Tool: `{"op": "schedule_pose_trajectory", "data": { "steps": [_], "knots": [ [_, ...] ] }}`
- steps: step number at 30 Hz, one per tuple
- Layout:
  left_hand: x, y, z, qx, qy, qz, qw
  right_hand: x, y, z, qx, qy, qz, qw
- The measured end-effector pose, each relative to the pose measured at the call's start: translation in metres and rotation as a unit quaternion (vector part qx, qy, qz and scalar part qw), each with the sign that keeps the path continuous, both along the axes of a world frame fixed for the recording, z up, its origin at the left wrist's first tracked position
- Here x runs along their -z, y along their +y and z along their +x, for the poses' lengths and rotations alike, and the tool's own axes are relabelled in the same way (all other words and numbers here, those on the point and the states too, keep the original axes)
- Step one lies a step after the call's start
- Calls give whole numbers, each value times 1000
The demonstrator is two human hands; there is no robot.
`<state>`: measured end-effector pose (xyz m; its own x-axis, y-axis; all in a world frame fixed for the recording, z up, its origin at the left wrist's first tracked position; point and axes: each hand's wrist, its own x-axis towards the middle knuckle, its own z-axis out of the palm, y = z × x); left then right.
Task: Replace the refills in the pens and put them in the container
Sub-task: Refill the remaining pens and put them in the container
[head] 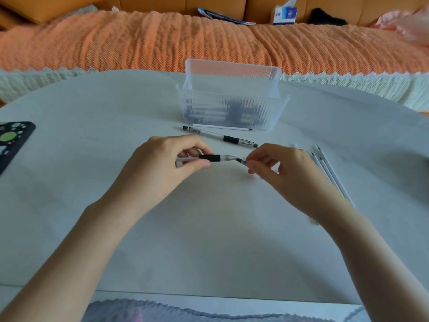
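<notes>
Pointing right, pen (218,158), axis left-to-right.

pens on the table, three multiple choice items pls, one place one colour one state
1. The loose pen lies: a) on the table in front of the container; b) on the sofa; c) inside a drawer.
2. Grip colour of the held pen: a) red; b) black; c) yellow.
3. The left hand is: a) flat on the table; b) empty; c) gripping the held pen.
Answers: a, it lies before the container's front wall; b, a black sleeve shows near the tip; c, it curls round the barrel.
</notes>
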<state>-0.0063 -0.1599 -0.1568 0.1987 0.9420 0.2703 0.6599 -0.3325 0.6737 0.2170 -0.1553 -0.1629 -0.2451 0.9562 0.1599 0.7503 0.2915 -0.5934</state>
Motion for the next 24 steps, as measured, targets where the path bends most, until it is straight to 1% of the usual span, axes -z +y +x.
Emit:
{"op": "schedule_pose_trajectory", "data": {
  "steps": [6, 13, 19, 24],
  "knots": [
    [0, 1, 1, -2, 8, 5, 1000, -5, -2, 1, -19, 84, -45, 995],
    [2, 1, 2, 1, 10, 13, 1000, -8, -3, -4, -28, 97, -49, 994],
    [1, 2, 2, 0, 13, 9, 1000, -10, -3, 0, -12, 118, -38, 992],
    [1, -1, 8, 14, 9, 0, 1000, -9, -4, -7, -34, 114, -48, 992]
  ]
}}
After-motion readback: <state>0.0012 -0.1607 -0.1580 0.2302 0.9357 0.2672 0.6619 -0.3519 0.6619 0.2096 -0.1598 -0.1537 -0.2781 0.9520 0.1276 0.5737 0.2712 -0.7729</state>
